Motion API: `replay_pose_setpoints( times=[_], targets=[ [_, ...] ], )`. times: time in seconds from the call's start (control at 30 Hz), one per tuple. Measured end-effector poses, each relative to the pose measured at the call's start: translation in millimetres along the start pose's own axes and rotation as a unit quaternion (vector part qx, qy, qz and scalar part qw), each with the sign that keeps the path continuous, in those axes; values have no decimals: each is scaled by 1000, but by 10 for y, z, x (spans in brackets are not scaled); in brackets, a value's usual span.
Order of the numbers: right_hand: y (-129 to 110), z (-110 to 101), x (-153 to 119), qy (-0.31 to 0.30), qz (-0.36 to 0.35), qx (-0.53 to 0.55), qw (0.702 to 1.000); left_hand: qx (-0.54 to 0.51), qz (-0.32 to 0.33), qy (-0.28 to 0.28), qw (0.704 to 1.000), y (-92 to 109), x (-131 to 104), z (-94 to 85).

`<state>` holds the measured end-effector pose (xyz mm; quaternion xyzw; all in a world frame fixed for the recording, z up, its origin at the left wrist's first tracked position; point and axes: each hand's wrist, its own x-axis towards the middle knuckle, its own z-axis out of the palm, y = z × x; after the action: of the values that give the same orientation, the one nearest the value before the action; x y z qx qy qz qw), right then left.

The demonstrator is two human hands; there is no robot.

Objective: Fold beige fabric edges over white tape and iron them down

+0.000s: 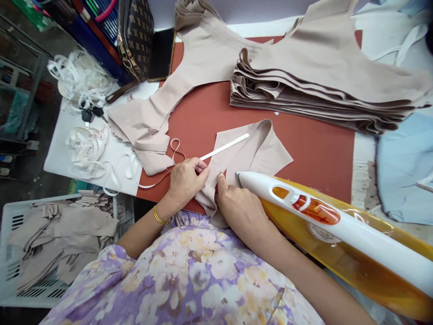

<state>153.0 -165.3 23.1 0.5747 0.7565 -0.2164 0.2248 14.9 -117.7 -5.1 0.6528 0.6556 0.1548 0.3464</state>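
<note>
A beige fabric piece lies folded over on the reddish-brown board, its lower end hanging toward my lap. Across it runs a narrow white tape, whose near part passes under the fingers of my left hand. That hand is closed, thumb and index finger pinched on the tape at the fabric's left edge. My right hand is closed on the fabric's lower edge, index finger foremost, the other fingers curled and partly hidden. Close beside its knuckles is a white and amber iron, tip pointing to the fabric.
A thick stack of beige cut pieces covers the board's back right; more beige pieces lie left. Tangled white tape, a phone and a patterned pouch sit left. A white crate holds fabric below.
</note>
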Motion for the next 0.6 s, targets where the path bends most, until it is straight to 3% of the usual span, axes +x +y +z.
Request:
replay_pose_setpoints(
  times=[0.43, 0.6],
  targets=[
    [12, -37, 21, -11, 0, 10, 1000, 18, -28, 8, 999, 13, 6, 30],
    [13, -11, 15, 4, -3, 4, 1000, 41, -6, 44, 998, 3, -30, 74]
  ],
)
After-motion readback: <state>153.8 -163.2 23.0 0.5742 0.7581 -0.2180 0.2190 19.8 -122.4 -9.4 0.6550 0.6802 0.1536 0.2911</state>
